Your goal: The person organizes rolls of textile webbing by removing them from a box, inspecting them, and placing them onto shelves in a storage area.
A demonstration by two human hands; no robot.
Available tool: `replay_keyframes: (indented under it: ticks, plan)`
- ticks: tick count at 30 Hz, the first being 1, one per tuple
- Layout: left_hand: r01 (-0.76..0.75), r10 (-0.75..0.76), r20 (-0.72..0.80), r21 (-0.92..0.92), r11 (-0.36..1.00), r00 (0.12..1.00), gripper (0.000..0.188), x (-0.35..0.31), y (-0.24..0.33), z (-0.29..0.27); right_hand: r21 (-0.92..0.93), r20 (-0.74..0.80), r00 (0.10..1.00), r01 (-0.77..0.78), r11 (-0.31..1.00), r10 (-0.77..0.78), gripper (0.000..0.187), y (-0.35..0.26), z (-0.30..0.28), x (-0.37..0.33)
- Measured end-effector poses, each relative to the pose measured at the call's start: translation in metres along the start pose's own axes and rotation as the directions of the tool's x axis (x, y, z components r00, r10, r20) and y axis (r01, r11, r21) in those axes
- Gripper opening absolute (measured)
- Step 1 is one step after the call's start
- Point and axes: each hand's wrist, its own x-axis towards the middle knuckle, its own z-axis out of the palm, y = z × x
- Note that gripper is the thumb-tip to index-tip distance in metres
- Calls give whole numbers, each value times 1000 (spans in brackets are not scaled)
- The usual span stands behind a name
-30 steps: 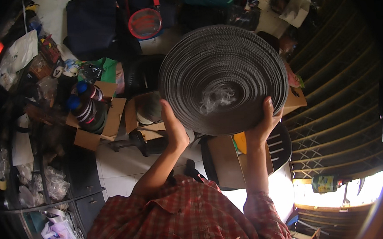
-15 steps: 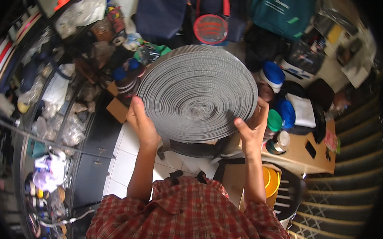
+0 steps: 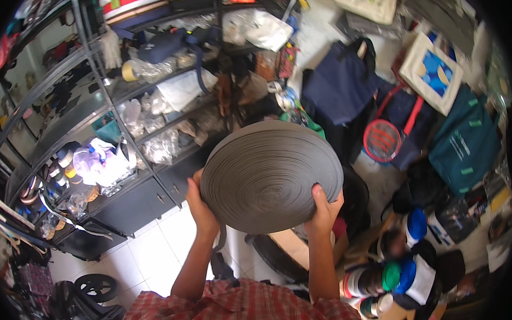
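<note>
At your far left stands a black shelf unit (image 3: 93, 61) crowded with clear plastic packets. Low down on that side is a black wheel (image 3: 96, 287), and just above it on the shelf sits a pale purple bag (image 3: 99, 162). Next come dark cabinet doors (image 3: 133, 208), with white floor tiles (image 3: 158, 245) in front of them.

Your left hand (image 3: 204, 213) is closed about the left edge of a big roll of grey strap (image 3: 271, 173), its thumb along the side. The roll is held up before your chest, off the floor, its coiled face tilted toward you. Your right hand (image 3: 325, 213) has hold of its lower right edge, thumb pressed on the coils; the fingers behind are hidden. The grip of both hands is spread only as far as the roll's thickness.

Beyond, to your right, lie a navy bag (image 3: 336, 84), then a round red pouch (image 3: 382, 140). Nearer you is a green-topped container (image 3: 391, 275), beside a blue one (image 3: 408, 274). Farthest right is a dark green bag (image 3: 465, 141).
</note>
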Motion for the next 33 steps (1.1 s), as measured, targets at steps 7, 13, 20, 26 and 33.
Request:
replay_keyframes:
  ticks: [7, 13, 20, 26, 33]
  plan:
    - [-460, 554, -130, 421, 782, 823, 62, 65, 30, -18, 233, -47, 997, -53, 971, 65, 50, 53, 114, 33]
    - [-496, 525, 36, 391, 776, 850, 67, 137, 57, -62, 396, -18, 978, -182, 900, 206, 53, 91, 196, 60]
    - [-542, 570, 67, 421, 728, 819, 73, 194, 43, -49, 487, -43, 937, -283, 826, 346, 59, 119, 257, 91]
    - [-779, 853, -32, 390, 491, 521, 58, 286, 18, -22, 596, 39, 946, -281, 752, 323, 58, 146, 279, 167]
    - [-795, 852, 277, 560, 233, 445, 56, 400, 45, 41, 635, 230, 946, -325, 701, 230, 51, 156, 330, 320]
